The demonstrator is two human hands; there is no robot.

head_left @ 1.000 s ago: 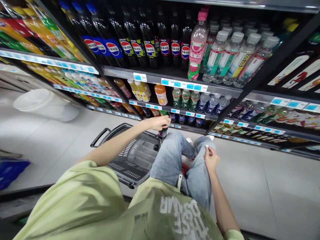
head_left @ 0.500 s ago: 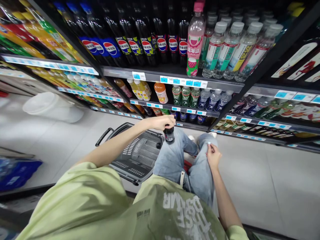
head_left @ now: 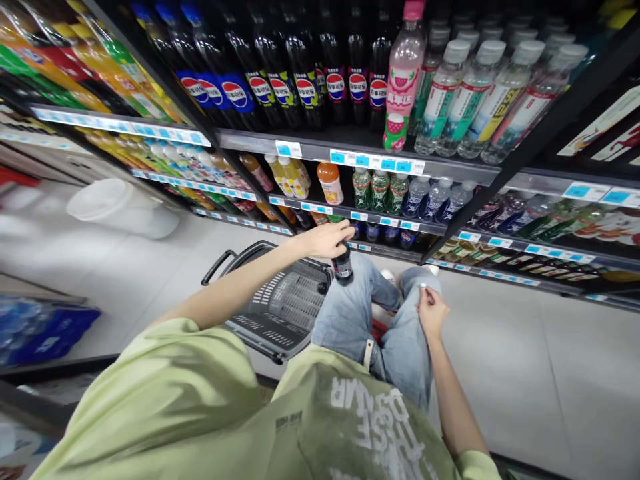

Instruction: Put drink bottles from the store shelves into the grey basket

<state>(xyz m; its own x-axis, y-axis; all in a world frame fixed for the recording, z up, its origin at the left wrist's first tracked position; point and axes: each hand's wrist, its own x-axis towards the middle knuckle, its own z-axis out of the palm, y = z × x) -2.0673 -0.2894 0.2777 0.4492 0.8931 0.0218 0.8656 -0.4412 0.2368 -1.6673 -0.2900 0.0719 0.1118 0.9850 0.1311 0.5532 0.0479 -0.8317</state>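
Observation:
My left hand (head_left: 327, 241) is closed around the top of a small dark drink bottle (head_left: 343, 267), its fingers covering the neck and cap. The bottle is held over my left thigh, label side partly showing. On the other knee rests my right hand (head_left: 433, 311), its fingers pinched together around a small white thing (head_left: 423, 286) too little to name. Beneath my left forearm stands a grey plastic shopping basket (head_left: 287, 303) on the floor; part of it is hidden by the arm.
Ahead are shelves (head_left: 350, 148) with cola bottles (head_left: 303, 87), a pink bottle (head_left: 400, 80), clear water bottles (head_left: 445, 93) and an orange drink (head_left: 330, 183). A white bucket (head_left: 120, 207) lies to the left, beyond a blue-wrapped pack (head_left: 50, 337).
The view has shifted slightly, so shelves and basket sit a little further right. My left hand keeps its hold on the bottle, and my right hand stays on the knee.

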